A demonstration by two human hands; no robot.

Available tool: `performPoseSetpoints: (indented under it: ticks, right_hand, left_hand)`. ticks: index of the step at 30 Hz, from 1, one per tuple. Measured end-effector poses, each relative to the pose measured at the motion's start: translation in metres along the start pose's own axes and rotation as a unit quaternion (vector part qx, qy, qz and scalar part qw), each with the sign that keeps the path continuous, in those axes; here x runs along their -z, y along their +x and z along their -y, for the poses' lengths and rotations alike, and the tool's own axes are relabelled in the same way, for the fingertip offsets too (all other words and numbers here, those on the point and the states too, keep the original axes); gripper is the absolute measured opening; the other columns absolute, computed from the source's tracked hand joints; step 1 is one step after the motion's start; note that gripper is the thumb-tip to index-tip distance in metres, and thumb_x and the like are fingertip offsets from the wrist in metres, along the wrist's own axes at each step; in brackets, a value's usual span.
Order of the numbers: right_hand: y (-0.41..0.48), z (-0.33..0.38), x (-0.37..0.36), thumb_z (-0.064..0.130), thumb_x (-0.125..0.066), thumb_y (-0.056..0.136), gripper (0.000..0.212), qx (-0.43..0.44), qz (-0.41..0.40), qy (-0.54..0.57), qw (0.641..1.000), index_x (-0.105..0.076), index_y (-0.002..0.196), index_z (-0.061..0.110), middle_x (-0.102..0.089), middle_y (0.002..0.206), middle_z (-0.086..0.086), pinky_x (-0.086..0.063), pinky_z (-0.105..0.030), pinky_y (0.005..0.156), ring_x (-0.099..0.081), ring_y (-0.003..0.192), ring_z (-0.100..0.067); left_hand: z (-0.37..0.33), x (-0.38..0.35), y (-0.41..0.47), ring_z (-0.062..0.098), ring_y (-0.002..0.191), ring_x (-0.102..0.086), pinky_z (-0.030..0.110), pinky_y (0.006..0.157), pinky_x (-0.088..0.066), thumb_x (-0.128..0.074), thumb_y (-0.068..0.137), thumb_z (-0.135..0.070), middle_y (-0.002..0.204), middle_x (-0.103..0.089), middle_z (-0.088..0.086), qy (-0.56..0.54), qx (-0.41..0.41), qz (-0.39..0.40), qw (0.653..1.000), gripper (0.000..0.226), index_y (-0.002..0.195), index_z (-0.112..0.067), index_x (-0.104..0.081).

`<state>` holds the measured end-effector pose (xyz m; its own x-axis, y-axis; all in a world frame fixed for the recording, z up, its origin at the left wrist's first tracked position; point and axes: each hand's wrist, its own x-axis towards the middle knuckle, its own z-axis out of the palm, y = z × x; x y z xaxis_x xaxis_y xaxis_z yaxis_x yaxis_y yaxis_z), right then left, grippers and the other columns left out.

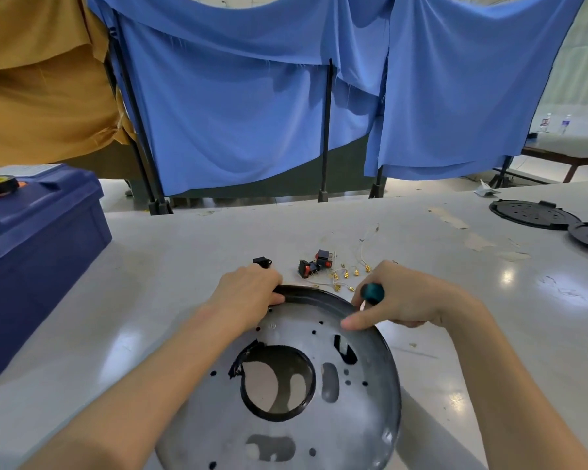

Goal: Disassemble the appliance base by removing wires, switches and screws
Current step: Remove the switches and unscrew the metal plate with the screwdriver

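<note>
A round grey metal appliance base point(286, 432) with a black rim and a large central hole lies tilted toward me on the table. My left hand point(248, 290) grips its far rim, fingers curled over the edge. My right hand point(408, 296) holds a screwdriver with a teal handle point(372, 293), thumb stretched onto the rim at the upper right. Behind the base lie loose black rocker switches with red buttons point(314, 264), another black switch point(262, 262), and thin wires with gold terminals point(348, 276).
A dark blue toolbox point(38, 239) with a tape roll on its lid stands at the left. Two black round base covers point(533, 214) lie at the far right. Blue and tan cloths hang on a black frame behind the grey table point(170, 266).
</note>
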<state>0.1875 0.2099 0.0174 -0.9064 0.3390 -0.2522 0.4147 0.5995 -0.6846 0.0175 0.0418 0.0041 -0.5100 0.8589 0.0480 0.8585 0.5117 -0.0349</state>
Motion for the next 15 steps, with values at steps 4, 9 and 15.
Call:
performPoseSetpoints:
  ticks: [4, 9, 15]
  right_hand:
    - [0.012, 0.007, -0.011, 0.016, -0.081, 0.071, 0.037, 0.013, -0.062, -0.102, 0.993, -0.046, 0.064, 0.002, -0.036, 0.056, -0.008, -0.029, -0.029, 0.047, -0.033, 0.052, -0.023]
    - [0.031, 0.017, -0.023, 0.029, -0.079, 0.076, 0.023, 0.075, -0.167, -0.177, 0.967, -0.075, 0.094, 0.016, -0.069, 0.086, -0.005, -0.052, -0.032, 0.073, -0.061, 0.078, -0.021]
    - [0.023, 0.011, -0.016, 0.055, -0.081, 0.065, 0.04, 0.068, -0.228, -0.13, 0.963, -0.07, 0.075, 0.019, -0.061, 0.062, 0.004, -0.047, -0.028, 0.057, -0.054, 0.058, -0.012]
  left_hand:
    - [0.01, 0.012, -0.01, 0.023, 0.083, -0.047, 0.033, 0.068, -0.037, -0.049, 0.097, -0.031, 0.102, -0.052, 0.005, 0.026, 0.055, 0.076, 0.995, 0.021, 0.112, -0.015, -0.045]
    - [-0.001, 0.009, -0.01, 0.024, 0.112, -0.051, 0.042, 0.095, -0.044, -0.054, 0.092, -0.044, 0.127, -0.052, 0.004, -0.11, -0.025, 0.099, 0.989, 0.048, 0.136, -0.032, -0.038]
    - [-0.005, 0.0, -0.012, 0.028, 0.09, -0.056, 0.038, 0.072, -0.047, -0.041, 0.099, -0.039, 0.103, -0.059, 0.008, -0.03, -0.029, -0.043, 0.998, 0.023, 0.11, -0.019, -0.046]
